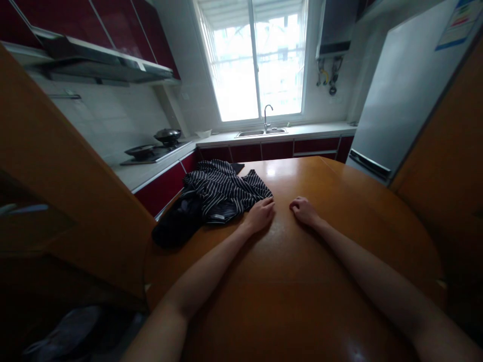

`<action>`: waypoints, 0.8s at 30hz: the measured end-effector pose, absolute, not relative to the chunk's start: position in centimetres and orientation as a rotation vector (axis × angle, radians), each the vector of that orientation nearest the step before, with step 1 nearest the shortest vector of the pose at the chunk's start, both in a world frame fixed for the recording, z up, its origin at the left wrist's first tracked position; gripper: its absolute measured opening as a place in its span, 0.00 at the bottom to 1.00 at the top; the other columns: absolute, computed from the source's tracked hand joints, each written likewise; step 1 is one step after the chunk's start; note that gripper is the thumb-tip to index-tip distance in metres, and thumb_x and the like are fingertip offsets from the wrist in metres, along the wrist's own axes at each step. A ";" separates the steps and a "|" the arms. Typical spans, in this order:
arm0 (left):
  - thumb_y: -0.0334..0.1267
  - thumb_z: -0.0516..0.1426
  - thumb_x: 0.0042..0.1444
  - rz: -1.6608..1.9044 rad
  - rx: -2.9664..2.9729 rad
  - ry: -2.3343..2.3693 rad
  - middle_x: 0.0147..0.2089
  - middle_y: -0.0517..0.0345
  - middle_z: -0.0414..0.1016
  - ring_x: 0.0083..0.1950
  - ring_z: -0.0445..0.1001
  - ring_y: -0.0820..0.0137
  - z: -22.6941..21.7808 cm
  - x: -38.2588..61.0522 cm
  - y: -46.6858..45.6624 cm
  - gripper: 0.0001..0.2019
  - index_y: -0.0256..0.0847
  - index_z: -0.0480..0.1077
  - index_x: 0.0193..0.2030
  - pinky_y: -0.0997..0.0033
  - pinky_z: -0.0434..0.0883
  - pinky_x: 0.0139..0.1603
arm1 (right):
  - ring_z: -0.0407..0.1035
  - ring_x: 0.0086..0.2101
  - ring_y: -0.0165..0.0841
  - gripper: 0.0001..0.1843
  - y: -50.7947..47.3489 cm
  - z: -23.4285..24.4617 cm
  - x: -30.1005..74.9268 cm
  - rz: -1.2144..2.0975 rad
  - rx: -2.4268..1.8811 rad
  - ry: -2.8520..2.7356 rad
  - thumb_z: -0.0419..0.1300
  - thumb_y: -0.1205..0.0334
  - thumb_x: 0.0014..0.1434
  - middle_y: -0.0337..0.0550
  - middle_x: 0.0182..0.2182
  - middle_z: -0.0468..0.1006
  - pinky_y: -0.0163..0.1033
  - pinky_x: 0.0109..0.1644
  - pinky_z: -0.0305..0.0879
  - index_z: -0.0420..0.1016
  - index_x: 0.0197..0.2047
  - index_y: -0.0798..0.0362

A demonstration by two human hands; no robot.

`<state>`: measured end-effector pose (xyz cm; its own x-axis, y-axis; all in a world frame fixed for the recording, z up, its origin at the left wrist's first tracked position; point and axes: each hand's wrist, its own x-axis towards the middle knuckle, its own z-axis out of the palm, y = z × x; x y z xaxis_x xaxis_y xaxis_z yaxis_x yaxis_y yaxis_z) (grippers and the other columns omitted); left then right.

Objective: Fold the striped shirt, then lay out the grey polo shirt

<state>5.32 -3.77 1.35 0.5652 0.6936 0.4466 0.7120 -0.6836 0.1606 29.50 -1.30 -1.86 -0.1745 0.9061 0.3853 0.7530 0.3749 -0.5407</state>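
Note:
A black shirt with thin white stripes (226, 186) lies crumpled on the left half of the wooden table (339, 201). My left hand (261, 214) rests at the shirt's near right edge, palm down, fingers loosely bent and lying by the sleeve end; whether they touch the cloth is hard to tell. Across a small gap, my right hand (304, 211) lies on the wood with its fingers curled in and nothing visible in them. Plain black cloth (177, 223) is bunched against the shirt's left side, and a dark flat corner (237, 168) shows behind it.
Behind the table runs a white counter (222, 138) with a sink (251, 133) and tap (266, 115). Pans (168, 136) stand on the stove at left, beneath a range hood (113, 63). A fridge (400, 95) stands at right. Wooden panels flank both sides.

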 end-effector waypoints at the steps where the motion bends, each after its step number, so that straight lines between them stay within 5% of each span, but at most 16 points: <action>1: 0.31 0.52 0.62 -0.755 -2.613 -1.353 0.68 0.48 0.66 0.70 0.62 0.59 1.5 5.2 -3.8 0.21 0.40 0.72 0.60 0.53 0.57 0.73 | 0.70 0.44 0.35 0.10 -1.3 -1.9 29.5 0.296 -1.427 -1.978 0.58 0.69 0.61 0.48 0.40 0.79 0.37 0.53 0.63 0.83 0.36 0.53; 4: 0.34 0.56 0.61 -0.652 -2.208 -1.735 0.70 0.44 0.61 0.73 0.54 0.48 2.0 4.2 -3.8 0.20 0.41 0.71 0.60 0.39 0.50 0.72 | 0.70 0.45 0.36 0.11 -1.3 -1.9 29.5 0.292 -1.430 -1.985 0.58 0.69 0.61 0.48 0.40 0.79 0.37 0.54 0.62 0.83 0.36 0.54; 7: 0.42 0.57 0.62 -0.449 -2.027 -2.065 0.68 0.38 0.61 0.69 0.57 0.39 2.4 2.5 -3.3 0.18 0.41 0.73 0.57 0.32 0.60 0.63 | 0.70 0.45 0.37 0.11 -1.3 -1.9 29.5 0.298 -1.435 -1.987 0.58 0.69 0.61 0.48 0.41 0.79 0.38 0.54 0.62 0.83 0.36 0.54; 10: 0.40 0.54 0.63 -0.370 -2.039 -2.199 0.59 0.35 0.69 0.60 0.67 0.42 2.7 0.9 -2.5 0.15 0.37 0.75 0.52 0.43 0.71 0.54 | 0.70 0.45 0.36 0.11 -1.4 -1.8 29.5 0.302 -1.434 -1.991 0.58 0.69 0.61 0.48 0.41 0.79 0.38 0.53 0.62 0.83 0.36 0.54; 15: 0.24 0.51 0.58 -0.437 -2.203 -2.101 0.46 0.40 0.76 0.49 0.76 0.57 2.6 0.6 -1.6 0.15 0.34 0.78 0.44 0.62 0.73 0.51 | 0.70 0.45 0.37 0.11 -1.6 -1.5 29.4 0.298 -1.441 -1.999 0.57 0.69 0.62 0.48 0.41 0.79 0.38 0.54 0.62 0.83 0.36 0.53; 20: 0.23 0.54 0.56 -0.592 -2.421 -1.906 0.41 0.45 0.79 0.47 0.77 0.61 2.2 2.9 -2.7 0.13 0.37 0.80 0.38 0.65 0.72 0.53 | 0.70 0.47 0.37 0.11 -1.8 -1.4 29.3 0.305 -1.430 -1.991 0.57 0.66 0.63 0.49 0.42 0.79 0.39 0.55 0.62 0.83 0.39 0.53; 24: 0.27 0.57 0.59 -0.691 -2.657 -1.661 0.40 0.50 0.80 0.43 0.78 0.64 2.0 5.7 -4.4 0.09 0.38 0.79 0.35 0.68 0.73 0.51 | 0.71 0.47 0.38 0.17 -1.7 -1.5 29.1 0.314 -1.416 -1.906 0.56 0.62 0.65 0.51 0.44 0.80 0.41 0.54 0.64 0.78 0.53 0.56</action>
